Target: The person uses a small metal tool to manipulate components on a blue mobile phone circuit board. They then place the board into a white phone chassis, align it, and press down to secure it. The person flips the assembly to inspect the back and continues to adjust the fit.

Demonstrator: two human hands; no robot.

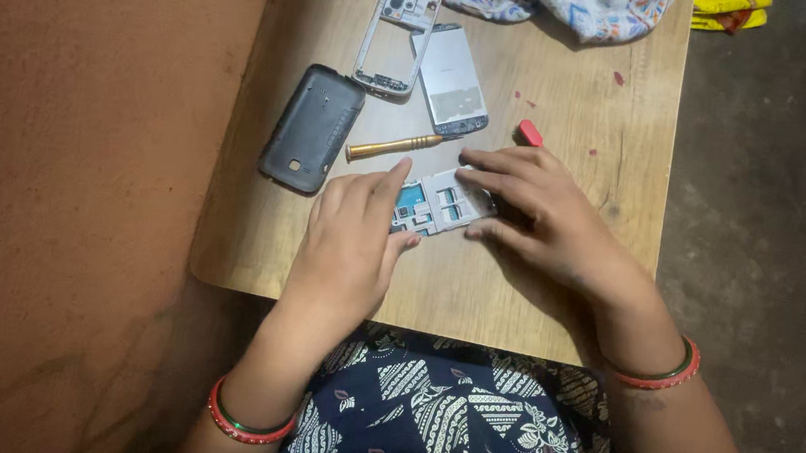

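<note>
Centrally in the frame, phone circuit board [439, 204] on wooden table [552, 298], pinched between left hand [351, 241] fingertips and right hand [540, 214] fingers; just above, brass-handled screwdriver [395, 146]; upper left, dark back cover [311, 141], grey phone frame [396, 36]

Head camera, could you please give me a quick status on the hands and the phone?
Left hand and right hand both on opened phone body, flat on table. Screwdriver, back cover, frame lie apart. Nothing in the way.
</note>
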